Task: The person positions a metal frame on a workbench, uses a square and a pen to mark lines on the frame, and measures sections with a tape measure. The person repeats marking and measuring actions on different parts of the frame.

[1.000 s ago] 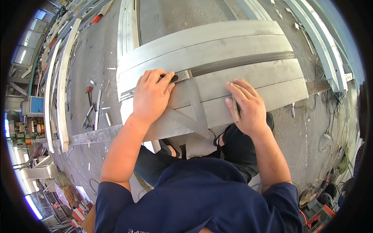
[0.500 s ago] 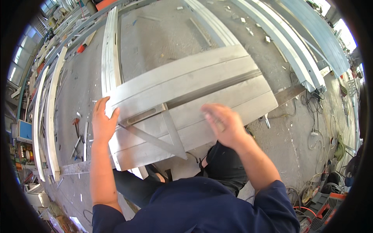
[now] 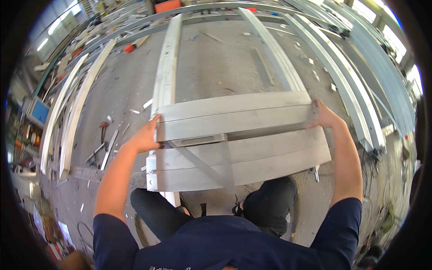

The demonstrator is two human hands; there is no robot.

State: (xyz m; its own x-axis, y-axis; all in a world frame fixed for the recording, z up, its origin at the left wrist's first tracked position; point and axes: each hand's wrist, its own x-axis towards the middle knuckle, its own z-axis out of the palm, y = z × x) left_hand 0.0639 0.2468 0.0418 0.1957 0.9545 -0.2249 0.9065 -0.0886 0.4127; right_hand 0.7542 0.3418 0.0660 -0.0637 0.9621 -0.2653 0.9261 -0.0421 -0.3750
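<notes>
Two wide, silvery metal profiles lie side by side across in front of me. My left hand [image 3: 146, 134] grips the left end of the far profile [image 3: 234, 110], thumb and fingers on either side of it. At its other end, my right hand [image 3: 325, 114] is wrapped around the right edge; its fingertips are partly blurred. The near profile [image 3: 279, 150] lies closer to my knees, with neither hand on it. A triangular metal set square [image 3: 201, 140] rests along the gap, its thick stock against the far profile and its thin blades reaching over the near one.
Long metal rails, one at left [image 3: 167, 63] and one at right [image 3: 272, 49], run away underneath the profiles. More long beams [image 3: 342, 81] stand at the right, and pale bars [image 3: 87, 99] at the left. Offcuts, a clamp-like tool [image 3: 103, 128] and cables are scattered on the floor.
My right hand has moved from above the near profile to the far profile's right end. My left hand has closed on its left end. The view has shifted, showing more of the far floor.
</notes>
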